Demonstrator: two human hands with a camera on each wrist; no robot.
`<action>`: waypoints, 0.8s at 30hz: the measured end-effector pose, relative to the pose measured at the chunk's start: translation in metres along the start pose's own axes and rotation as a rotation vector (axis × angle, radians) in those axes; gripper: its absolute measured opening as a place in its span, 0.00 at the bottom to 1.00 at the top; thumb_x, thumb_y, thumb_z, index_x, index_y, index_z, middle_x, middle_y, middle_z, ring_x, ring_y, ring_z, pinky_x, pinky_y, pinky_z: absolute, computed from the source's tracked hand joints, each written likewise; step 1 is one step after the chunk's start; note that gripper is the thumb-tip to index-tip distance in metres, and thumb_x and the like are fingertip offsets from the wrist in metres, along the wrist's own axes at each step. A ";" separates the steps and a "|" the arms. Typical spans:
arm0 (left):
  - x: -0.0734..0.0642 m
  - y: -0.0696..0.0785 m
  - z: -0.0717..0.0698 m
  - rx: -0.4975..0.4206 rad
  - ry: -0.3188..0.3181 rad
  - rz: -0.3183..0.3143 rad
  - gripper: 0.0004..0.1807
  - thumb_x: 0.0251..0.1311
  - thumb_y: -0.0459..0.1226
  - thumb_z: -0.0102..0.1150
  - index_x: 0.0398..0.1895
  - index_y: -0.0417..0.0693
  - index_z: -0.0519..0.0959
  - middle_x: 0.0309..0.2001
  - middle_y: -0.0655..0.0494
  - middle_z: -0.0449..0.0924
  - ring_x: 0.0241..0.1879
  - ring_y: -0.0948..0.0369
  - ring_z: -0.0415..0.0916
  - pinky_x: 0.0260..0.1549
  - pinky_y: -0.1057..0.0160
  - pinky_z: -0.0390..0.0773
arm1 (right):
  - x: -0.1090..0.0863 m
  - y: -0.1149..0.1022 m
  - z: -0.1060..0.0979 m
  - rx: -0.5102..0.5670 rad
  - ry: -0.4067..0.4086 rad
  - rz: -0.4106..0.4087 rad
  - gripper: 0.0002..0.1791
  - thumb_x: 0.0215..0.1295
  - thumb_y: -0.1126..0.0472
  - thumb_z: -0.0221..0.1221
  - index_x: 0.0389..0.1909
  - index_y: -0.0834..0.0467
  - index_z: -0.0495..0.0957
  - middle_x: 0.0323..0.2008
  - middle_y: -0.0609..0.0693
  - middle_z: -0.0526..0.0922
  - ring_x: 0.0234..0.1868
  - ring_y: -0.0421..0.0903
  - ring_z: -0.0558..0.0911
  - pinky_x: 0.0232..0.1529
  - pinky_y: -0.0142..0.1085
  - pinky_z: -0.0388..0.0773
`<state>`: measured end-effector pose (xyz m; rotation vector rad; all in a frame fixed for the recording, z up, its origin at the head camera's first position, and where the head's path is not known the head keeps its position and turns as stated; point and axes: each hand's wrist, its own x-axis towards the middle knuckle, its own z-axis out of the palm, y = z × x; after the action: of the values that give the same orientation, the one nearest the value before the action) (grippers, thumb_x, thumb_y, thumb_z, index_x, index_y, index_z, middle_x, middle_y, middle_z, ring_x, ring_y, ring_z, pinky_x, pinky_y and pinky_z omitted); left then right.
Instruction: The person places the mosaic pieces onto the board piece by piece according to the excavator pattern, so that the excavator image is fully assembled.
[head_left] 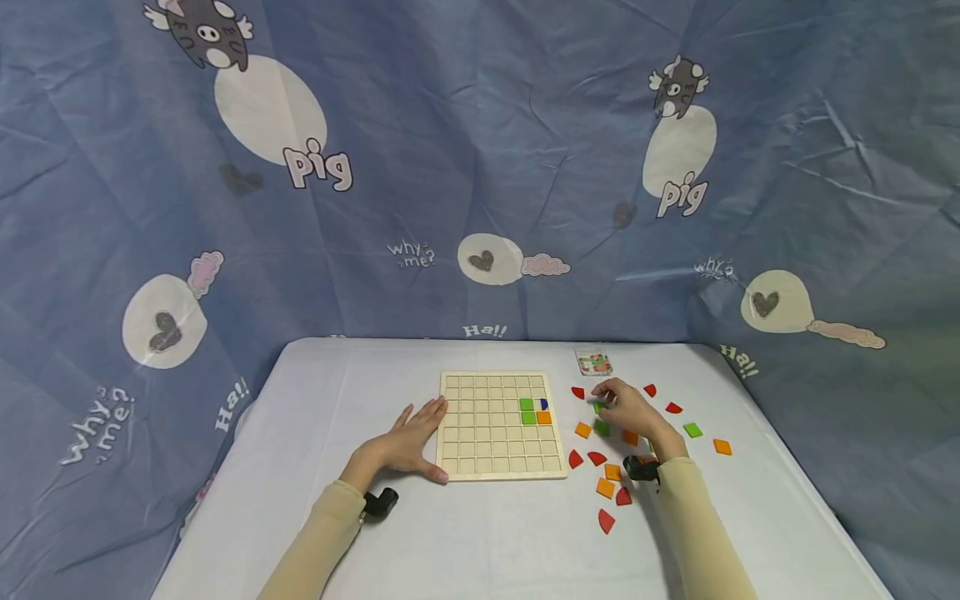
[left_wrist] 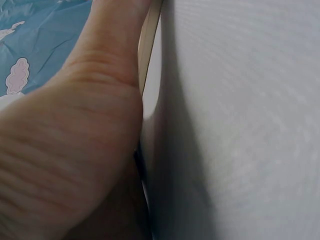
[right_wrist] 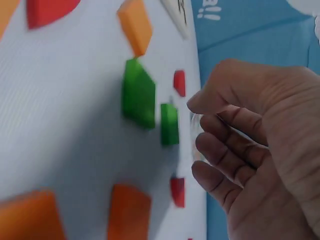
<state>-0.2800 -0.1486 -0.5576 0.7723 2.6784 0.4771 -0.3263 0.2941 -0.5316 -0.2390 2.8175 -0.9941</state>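
A pale wooden grid board (head_left: 480, 446) lies on the table. Two green squares (head_left: 528, 417), an orange square (head_left: 543, 417) and a small blue piece (head_left: 544, 404) sit in its cells near the right edge. My left hand (head_left: 405, 442) rests against the board's left edge, fingers spread and straight. Over the loose pieces to the board's right hovers my right hand (head_left: 630, 410), its fingers loosely bent with nothing visible between them. Nearest it are two green squares, one larger in the right wrist view (right_wrist: 139, 95) and another (right_wrist: 170, 124) close to the thumb tip.
Loose red quarter-round pieces (head_left: 606, 522) and orange squares (head_left: 606, 488) are scattered right of the board. Further right lie a green square (head_left: 692, 430) and an orange square (head_left: 722, 447). A printed picture card (head_left: 594, 363) lies near the back edge, before a blue patterned curtain (head_left: 525, 167).
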 end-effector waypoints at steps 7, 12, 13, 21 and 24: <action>0.000 -0.001 0.000 0.001 0.011 0.008 0.75 0.35 0.72 0.65 0.77 0.43 0.37 0.78 0.49 0.31 0.78 0.52 0.30 0.74 0.43 0.29 | 0.002 0.015 0.004 -0.026 -0.024 0.019 0.18 0.56 0.65 0.65 0.49 0.61 0.77 0.46 0.56 0.76 0.43 0.50 0.74 0.48 0.45 0.75; 0.000 0.000 0.000 0.000 0.012 0.015 0.75 0.35 0.72 0.65 0.77 0.42 0.37 0.78 0.48 0.31 0.78 0.52 0.30 0.74 0.42 0.30 | 0.003 0.019 0.006 0.000 -0.011 0.030 0.16 0.56 0.65 0.66 0.46 0.61 0.78 0.42 0.55 0.75 0.41 0.49 0.73 0.44 0.41 0.74; 0.000 0.000 0.001 -0.001 0.014 0.016 0.75 0.35 0.72 0.65 0.77 0.42 0.37 0.78 0.48 0.31 0.78 0.52 0.30 0.74 0.42 0.31 | 0.004 0.019 0.007 0.004 -0.008 0.032 0.16 0.56 0.65 0.66 0.46 0.60 0.79 0.42 0.54 0.75 0.41 0.49 0.73 0.44 0.40 0.74; -0.001 -0.001 0.001 0.004 0.006 0.003 0.75 0.35 0.72 0.65 0.77 0.44 0.35 0.78 0.51 0.30 0.78 0.54 0.29 0.74 0.44 0.29 | 0.003 0.021 0.007 -0.035 0.020 0.018 0.15 0.56 0.62 0.67 0.44 0.59 0.81 0.41 0.54 0.76 0.40 0.48 0.74 0.44 0.41 0.76; -0.002 0.000 0.001 0.000 0.009 0.008 0.75 0.36 0.71 0.65 0.77 0.43 0.36 0.78 0.51 0.30 0.78 0.53 0.30 0.74 0.43 0.30 | 0.003 0.020 0.006 -0.047 0.034 0.020 0.15 0.55 0.61 0.68 0.43 0.60 0.81 0.41 0.54 0.78 0.39 0.48 0.76 0.43 0.42 0.78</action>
<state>-0.2788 -0.1497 -0.5579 0.7827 2.6848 0.4831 -0.3305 0.3055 -0.5494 -0.2013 2.8704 -0.9378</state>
